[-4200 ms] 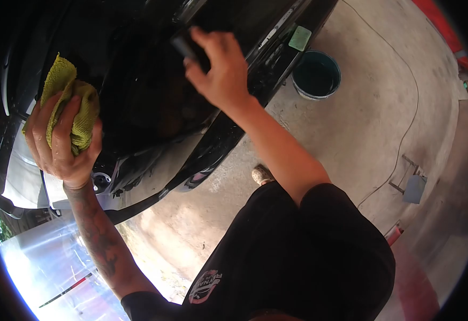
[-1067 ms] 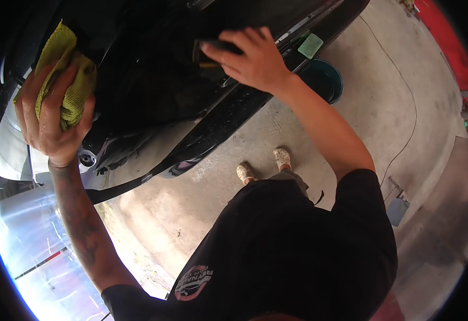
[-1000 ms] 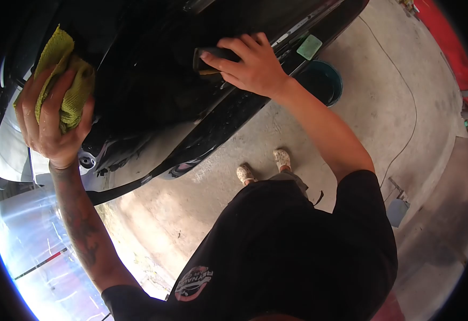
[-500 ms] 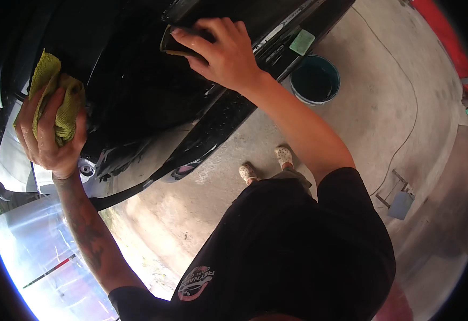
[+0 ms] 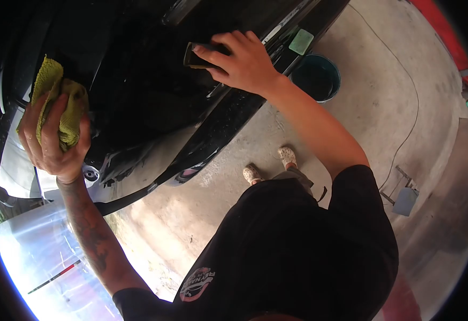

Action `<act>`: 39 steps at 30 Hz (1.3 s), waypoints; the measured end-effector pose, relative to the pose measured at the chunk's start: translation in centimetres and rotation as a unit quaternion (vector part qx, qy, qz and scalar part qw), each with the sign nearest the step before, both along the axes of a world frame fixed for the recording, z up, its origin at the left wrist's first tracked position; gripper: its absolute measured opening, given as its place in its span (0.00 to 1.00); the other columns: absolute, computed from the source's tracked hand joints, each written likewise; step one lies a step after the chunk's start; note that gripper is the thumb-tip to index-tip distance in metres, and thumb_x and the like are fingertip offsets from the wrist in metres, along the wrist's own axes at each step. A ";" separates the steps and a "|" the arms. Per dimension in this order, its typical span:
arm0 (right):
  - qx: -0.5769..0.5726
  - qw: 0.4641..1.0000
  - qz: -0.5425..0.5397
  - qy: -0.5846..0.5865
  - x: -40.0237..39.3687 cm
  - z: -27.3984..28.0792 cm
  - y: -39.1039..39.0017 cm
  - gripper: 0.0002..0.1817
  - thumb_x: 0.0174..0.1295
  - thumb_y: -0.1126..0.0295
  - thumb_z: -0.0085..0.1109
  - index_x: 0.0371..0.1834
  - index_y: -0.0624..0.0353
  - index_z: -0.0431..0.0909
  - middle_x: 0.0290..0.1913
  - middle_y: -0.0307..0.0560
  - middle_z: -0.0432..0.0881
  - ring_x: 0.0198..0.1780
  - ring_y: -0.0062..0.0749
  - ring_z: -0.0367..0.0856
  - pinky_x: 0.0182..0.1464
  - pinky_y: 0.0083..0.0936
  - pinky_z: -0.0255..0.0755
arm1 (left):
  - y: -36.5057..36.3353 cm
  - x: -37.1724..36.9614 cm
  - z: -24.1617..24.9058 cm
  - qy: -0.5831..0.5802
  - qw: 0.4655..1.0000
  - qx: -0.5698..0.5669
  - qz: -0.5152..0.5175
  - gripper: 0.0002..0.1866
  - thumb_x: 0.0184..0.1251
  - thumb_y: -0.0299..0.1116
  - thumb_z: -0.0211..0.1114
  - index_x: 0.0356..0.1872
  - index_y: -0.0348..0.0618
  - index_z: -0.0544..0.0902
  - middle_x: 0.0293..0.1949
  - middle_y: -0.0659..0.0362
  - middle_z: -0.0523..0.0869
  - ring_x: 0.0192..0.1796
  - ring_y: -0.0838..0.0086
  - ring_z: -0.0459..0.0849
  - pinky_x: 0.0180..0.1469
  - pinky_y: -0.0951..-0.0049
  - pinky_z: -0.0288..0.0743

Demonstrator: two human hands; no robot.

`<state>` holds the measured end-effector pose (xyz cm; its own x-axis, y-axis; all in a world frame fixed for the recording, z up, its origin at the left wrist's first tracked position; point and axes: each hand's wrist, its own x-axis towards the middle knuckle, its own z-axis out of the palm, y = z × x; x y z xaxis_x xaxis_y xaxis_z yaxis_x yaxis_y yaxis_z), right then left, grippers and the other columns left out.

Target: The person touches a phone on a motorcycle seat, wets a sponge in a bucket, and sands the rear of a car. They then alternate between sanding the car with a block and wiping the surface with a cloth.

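My left hand [image 5: 52, 140] bunches a yellow cloth [image 5: 57, 104] against the glossy black car [image 5: 137, 91]; my right hand [image 5: 242, 61] presses a dark pad [image 5: 196, 56] flat on it. A bucket [image 5: 315, 77] stands on bare concrete [image 5: 362, 96].

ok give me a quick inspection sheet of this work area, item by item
surface: black car body, glossy, wet beads along its lower edge
job's things: yellow cloth bunched in the left hand; dark pad pressed to the car under the right hand
clutter: teal bucket on the concrete floor; green square pad beside the car; small grey stand
grippers: both hands closed on their items, fingers wrapped over the dark pad
cables: thin cord curving across the floor
surroundings: the person's feet in light shoes; red strip at the far edge
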<state>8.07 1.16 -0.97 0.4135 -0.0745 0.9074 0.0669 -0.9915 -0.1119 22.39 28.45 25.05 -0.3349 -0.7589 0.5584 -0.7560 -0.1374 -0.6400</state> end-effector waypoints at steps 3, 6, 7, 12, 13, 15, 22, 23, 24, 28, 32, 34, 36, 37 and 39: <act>0.091 0.994 -0.015 -0.050 1.3 1.5 -1.1 0.32 0.51 0.58 0.81 0.63 0.39 0.83 0.47 0.38 0.81 0.45 0.35 0.82 0.47 0.36 0.72 | 0.0 -0.1 -0.1 0.000 1.000 -0.002 -0.003 0.21 0.57 0.39 0.81 0.53 0.52 0.91 0.59 0.58 0.88 0.60 0.60 0.87 0.62 0.59 0.81; 0.162 0.984 -0.021 -0.072 1.5 2.2 0.2 0.32 0.51 0.59 0.81 0.62 0.43 0.83 0.45 0.41 0.81 0.43 0.39 0.83 0.43 0.37 0.74 | 0.0 -0.2 0.0 0.000 1.000 0.000 0.002 0.21 0.58 0.39 0.81 0.53 0.53 0.91 0.59 0.58 0.88 0.60 0.59 0.87 0.62 0.59 0.81; 0.182 0.981 -0.022 -0.067 1.1 2.1 1.1 0.32 0.50 0.60 0.81 0.62 0.44 0.83 0.45 0.41 0.81 0.43 0.39 0.83 0.43 0.37 0.74 | 0.0 -0.1 0.0 0.002 1.000 0.001 0.003 0.21 0.58 0.40 0.81 0.53 0.53 0.91 0.59 0.59 0.88 0.60 0.59 0.87 0.62 0.59 0.81; 0.292 0.955 0.006 -0.041 0.7 1.2 3.8 0.32 0.54 0.60 0.81 0.62 0.50 0.80 0.47 0.50 0.80 0.41 0.46 0.85 0.41 0.41 0.80 | -0.1 -0.1 -0.2 0.006 1.000 -0.005 0.001 0.21 0.57 0.38 0.81 0.53 0.53 0.90 0.59 0.59 0.88 0.60 0.58 0.86 0.62 0.58 0.81; 0.336 0.940 0.005 -0.065 1.2 2.0 3.4 0.31 0.54 0.60 0.81 0.62 0.52 0.80 0.47 0.51 0.80 0.41 0.47 0.85 0.41 0.41 0.80 | -0.1 -0.2 -0.2 0.007 1.000 -0.005 0.001 0.21 0.57 0.38 0.81 0.53 0.53 0.90 0.58 0.59 0.88 0.60 0.58 0.86 0.62 0.58 0.81; 0.397 0.913 -0.007 -0.097 2.0 3.0 3.7 0.31 0.56 0.61 0.80 0.62 0.54 0.79 0.48 0.53 0.80 0.42 0.50 0.86 0.40 0.42 0.81 | -0.1 -0.2 -0.1 0.008 1.000 -0.003 -0.004 0.21 0.57 0.38 0.81 0.53 0.53 0.90 0.58 0.59 0.88 0.60 0.58 0.86 0.63 0.57 0.81; 0.338 0.940 0.023 -0.035 1.5 1.5 9.5 0.32 0.53 0.61 0.82 0.61 0.54 0.80 0.47 0.52 0.80 0.43 0.48 0.85 0.43 0.40 0.81 | 0.0 -0.2 -0.1 0.006 1.000 -0.001 -0.003 0.21 0.57 0.39 0.81 0.53 0.53 0.90 0.59 0.59 0.88 0.60 0.58 0.86 0.63 0.57 0.81; 0.346 0.936 0.015 -0.063 1.8 1.8 8.7 0.32 0.53 0.62 0.82 0.61 0.56 0.80 0.48 0.52 0.81 0.44 0.48 0.85 0.44 0.39 0.81 | 0.0 -0.2 -0.1 0.006 1.000 -0.001 -0.004 0.21 0.57 0.39 0.81 0.53 0.53 0.90 0.59 0.59 0.88 0.60 0.58 0.86 0.63 0.57 0.81; 0.353 0.931 0.007 -0.091 2.1 2.4 7.8 0.32 0.54 0.62 0.82 0.61 0.58 0.79 0.48 0.52 0.81 0.45 0.48 0.86 0.45 0.38 0.82 | 0.0 -0.2 -0.1 0.006 1.000 -0.001 -0.005 0.21 0.57 0.39 0.81 0.53 0.53 0.90 0.59 0.59 0.88 0.60 0.58 0.86 0.63 0.57 0.81; 0.412 0.904 -0.005 -0.111 2.6 3.7 7.8 0.31 0.54 0.63 0.81 0.61 0.58 0.79 0.49 0.52 0.81 0.44 0.50 0.86 0.44 0.40 0.82 | 0.2 -0.2 -0.1 0.004 1.000 0.001 -0.003 0.21 0.57 0.39 0.82 0.53 0.54 0.91 0.59 0.60 0.88 0.60 0.59 0.86 0.63 0.57 0.82; 0.381 0.922 0.037 -0.060 2.1 1.9 10.9 0.32 0.53 0.62 0.81 0.62 0.56 0.81 0.50 0.51 0.80 0.44 0.49 0.86 0.45 0.41 0.82 | -0.1 -0.2 -0.1 0.009 1.000 -0.004 -0.005 0.21 0.57 0.39 0.82 0.53 0.54 0.91 0.59 0.60 0.88 0.60 0.59 0.86 0.63 0.57 0.82; 0.380 0.921 0.029 -0.084 2.4 2.1 10.1 0.31 0.54 0.62 0.81 0.62 0.56 0.81 0.50 0.52 0.81 0.45 0.50 0.86 0.46 0.41 0.82 | 0.0 -0.2 -0.2 0.007 1.000 -0.005 -0.005 0.21 0.57 0.39 0.82 0.53 0.54 0.91 0.58 0.60 0.89 0.60 0.58 0.86 0.63 0.57 0.82; 0.417 0.898 0.009 -0.141 3.0 3.9 7.5 0.31 0.55 0.62 0.80 0.62 0.57 0.80 0.49 0.54 0.81 0.45 0.51 0.86 0.46 0.43 0.82 | 0.0 -0.2 -0.1 0.010 1.000 -0.001 -0.009 0.21 0.56 0.39 0.82 0.53 0.53 0.91 0.58 0.60 0.89 0.60 0.58 0.86 0.63 0.57 0.82; 0.441 0.884 -0.012 -0.154 3.5 4.3 6.3 0.31 0.55 0.62 0.80 0.61 0.57 0.79 0.48 0.55 0.81 0.45 0.53 0.86 0.46 0.43 0.82 | 0.1 -0.2 -0.1 0.011 1.000 0.001 -0.010 0.21 0.56 0.39 0.82 0.52 0.53 0.91 0.58 0.60 0.89 0.60 0.57 0.86 0.63 0.56 0.82; 0.459 0.877 -0.025 -0.142 3.2 4.7 6.7 0.30 0.55 0.62 0.80 0.60 0.56 0.79 0.48 0.55 0.80 0.44 0.54 0.86 0.45 0.43 0.82 | 0.3 -0.3 -0.1 0.016 1.000 0.001 -0.003 0.21 0.56 0.39 0.82 0.52 0.53 0.91 0.58 0.60 0.89 0.60 0.57 0.86 0.63 0.56 0.81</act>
